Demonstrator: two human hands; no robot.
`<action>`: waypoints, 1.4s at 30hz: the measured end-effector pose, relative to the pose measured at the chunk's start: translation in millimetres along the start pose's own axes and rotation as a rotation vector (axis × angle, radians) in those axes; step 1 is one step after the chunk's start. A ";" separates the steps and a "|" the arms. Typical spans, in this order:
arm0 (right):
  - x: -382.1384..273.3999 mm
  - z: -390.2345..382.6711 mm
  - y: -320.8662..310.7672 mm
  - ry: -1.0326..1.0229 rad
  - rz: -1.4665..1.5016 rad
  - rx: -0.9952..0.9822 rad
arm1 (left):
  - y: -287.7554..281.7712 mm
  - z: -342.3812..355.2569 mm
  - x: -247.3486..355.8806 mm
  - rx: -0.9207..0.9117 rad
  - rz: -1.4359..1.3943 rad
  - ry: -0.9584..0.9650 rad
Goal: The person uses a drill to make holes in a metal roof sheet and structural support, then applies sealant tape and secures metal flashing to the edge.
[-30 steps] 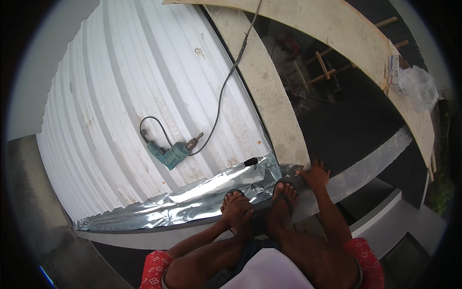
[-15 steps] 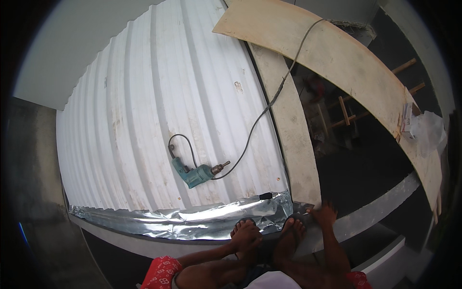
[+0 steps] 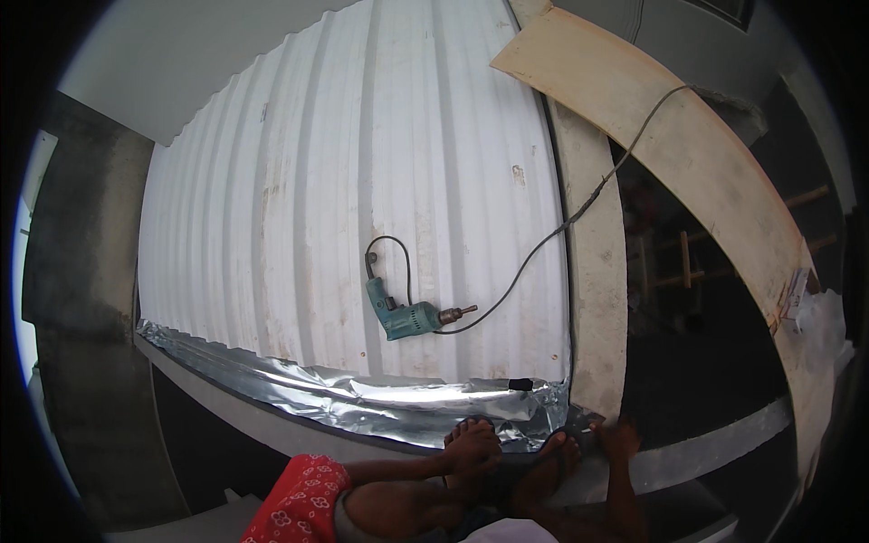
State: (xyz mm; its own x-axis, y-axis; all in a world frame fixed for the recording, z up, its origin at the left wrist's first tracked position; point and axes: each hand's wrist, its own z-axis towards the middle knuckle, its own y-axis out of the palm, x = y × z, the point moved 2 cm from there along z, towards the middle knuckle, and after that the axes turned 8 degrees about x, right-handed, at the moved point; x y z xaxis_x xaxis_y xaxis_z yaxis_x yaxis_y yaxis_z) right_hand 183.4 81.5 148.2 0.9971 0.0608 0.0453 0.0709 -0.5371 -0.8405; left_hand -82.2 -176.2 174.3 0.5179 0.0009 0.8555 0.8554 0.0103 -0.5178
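Left hand [image 3: 472, 452] lay over the sandalled left foot [image 3: 463, 428], fingers bent; whether it gripped the toes or merely rested there, I could not tell. Right hand [image 3: 619, 441] was beside the right foot [image 3: 556, 452], at the grey ledge [image 3: 711, 450], fingers parted, nothing seen in it. The crinkled silver foil strip [image 3: 380, 412] ran just ahead of both feet, along the edge of the white ribbed metal sheet [image 3: 317, 226]. On that sheet, beyond the hands' reach as posed, lay a teal pistol-shaped power drill [image 3: 412, 319].

Risks, as judged: a tug on the dark flexible cable [image 3: 597, 188] could have dragged the drill across the ribs; a shifting sandal could have creased or torn the thin-looking foil; a loose item knocked rightward could have dropped into the dark opening [image 3: 670, 335].

Obscured: right fingertips dim and blurred; left toes partly covered; opening's contents mostly lost in shadow; forearms and legs cut by the lower edge. The small black object [image 3: 520, 385] on the foil could not be identified.
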 end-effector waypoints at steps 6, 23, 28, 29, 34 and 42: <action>11.4 5.2 14.2 -0.046 0.007 0.070 | 2.3 2.4 0.9 -0.033 0.003 -0.011; 18.7 1.8 22.4 -0.138 0.069 0.259 | -15.0 15.8 21.6 -0.105 0.139 -0.135; 14.1 3.0 19.1 -0.047 0.033 0.147 | -11.7 20.8 18.2 -0.150 0.275 -0.219; 9.8 3.9 14.7 -0.071 0.061 0.137 | -11.9 21.4 12.6 -0.128 0.234 -0.149; 10.2 2.4 12.6 -0.081 0.036 0.129 | 4.8 3.7 -3.4 -0.191 0.186 -0.102; 18.9 3.3 18.1 -0.106 0.090 0.186 | -0.6 5.5 2.0 -0.159 0.100 -0.120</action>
State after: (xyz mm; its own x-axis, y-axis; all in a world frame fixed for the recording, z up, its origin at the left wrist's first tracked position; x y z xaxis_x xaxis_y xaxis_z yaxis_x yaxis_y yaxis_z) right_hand 203.4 75.7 132.1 0.9901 0.1130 -0.0827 -0.0338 -0.3805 -0.9242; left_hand -81.7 -170.8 176.3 0.6032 0.1131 0.7895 0.7957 -0.1536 -0.5859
